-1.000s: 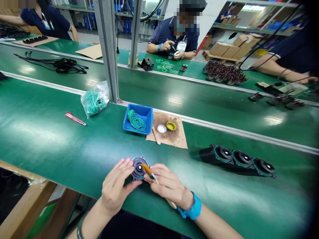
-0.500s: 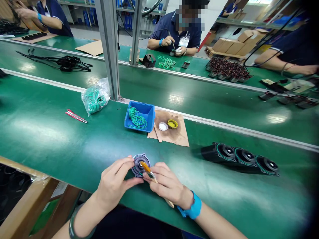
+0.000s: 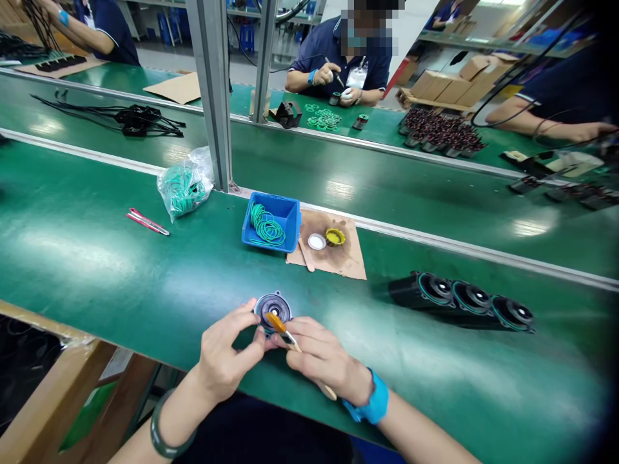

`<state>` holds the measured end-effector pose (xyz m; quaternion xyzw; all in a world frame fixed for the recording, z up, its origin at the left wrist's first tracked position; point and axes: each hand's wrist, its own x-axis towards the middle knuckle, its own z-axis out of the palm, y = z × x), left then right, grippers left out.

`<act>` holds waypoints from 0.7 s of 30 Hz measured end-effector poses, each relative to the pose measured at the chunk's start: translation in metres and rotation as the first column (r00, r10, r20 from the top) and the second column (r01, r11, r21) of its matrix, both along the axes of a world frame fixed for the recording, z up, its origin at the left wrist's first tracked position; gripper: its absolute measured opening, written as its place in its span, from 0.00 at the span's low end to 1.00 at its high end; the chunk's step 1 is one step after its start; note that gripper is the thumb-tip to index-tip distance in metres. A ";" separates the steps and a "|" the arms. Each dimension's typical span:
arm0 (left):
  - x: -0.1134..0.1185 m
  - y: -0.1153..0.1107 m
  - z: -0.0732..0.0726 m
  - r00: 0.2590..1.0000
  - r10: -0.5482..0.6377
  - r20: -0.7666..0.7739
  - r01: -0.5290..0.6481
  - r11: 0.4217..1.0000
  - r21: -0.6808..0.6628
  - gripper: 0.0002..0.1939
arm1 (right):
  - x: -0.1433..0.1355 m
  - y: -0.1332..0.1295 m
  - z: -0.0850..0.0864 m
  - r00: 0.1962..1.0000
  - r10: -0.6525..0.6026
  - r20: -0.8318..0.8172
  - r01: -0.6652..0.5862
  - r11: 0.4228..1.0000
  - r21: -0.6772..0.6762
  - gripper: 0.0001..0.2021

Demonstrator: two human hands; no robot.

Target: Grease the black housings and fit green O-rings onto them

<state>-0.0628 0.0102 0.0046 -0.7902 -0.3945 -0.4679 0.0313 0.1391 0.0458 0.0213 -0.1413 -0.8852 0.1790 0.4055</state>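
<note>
A round dark housing [image 3: 273,308] stands on the green bench, its open end facing up. My left hand [image 3: 229,348] grips its left and near edge with thumb and fingers. My right hand [image 3: 324,357] holds a brush [image 3: 276,322] with orange bristles and a pale wooden handle; the bristles are over the housing's near rim, and the right fingertips reach its near side. Past the housing stand a blue bin [image 3: 294,222] with green rings [image 3: 265,225] and a stained cardboard piece [image 3: 351,254] bearing a yellow cap [image 3: 334,237] and a white lid [image 3: 316,241].
Three black housings [image 3: 430,309] with green rings stand in a row at the right. A plastic bag [image 3: 186,183] of green rings and a red cutter [image 3: 147,222] are at the left. A metal post [image 3: 210,96] rises behind. People work across the bench.
The left thumb has shifted along the housing's near side. The brush bristles have moved slightly left, toward the near rim. The camera view has shifted a little.
</note>
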 end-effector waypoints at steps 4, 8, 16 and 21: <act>0.005 -0.003 -0.002 0.999 0.045 0.016 -0.045 0.999 0.014 0.08 | 0.011 -0.005 0.006 0.983 -0.100 -0.154 0.038 0.930 -0.365 0.06; 0.008 -0.004 -0.002 0.966 0.177 0.188 -0.120 0.952 -0.280 0.25 | 0.027 -0.009 0.017 0.915 -0.312 -0.256 0.089 0.774 -0.627 0.13; 0.012 -0.001 -0.009 0.956 0.205 0.209 -0.037 0.793 -0.608 0.28 | 0.024 -0.009 0.025 0.882 -0.390 -0.266 -0.058 0.471 -0.880 0.17; 0.012 0.000 -0.009 0.952 0.197 0.235 -0.011 0.787 -0.617 0.26 | 0.014 -0.006 0.025 0.907 -0.372 -0.197 -0.037 0.396 -0.918 0.18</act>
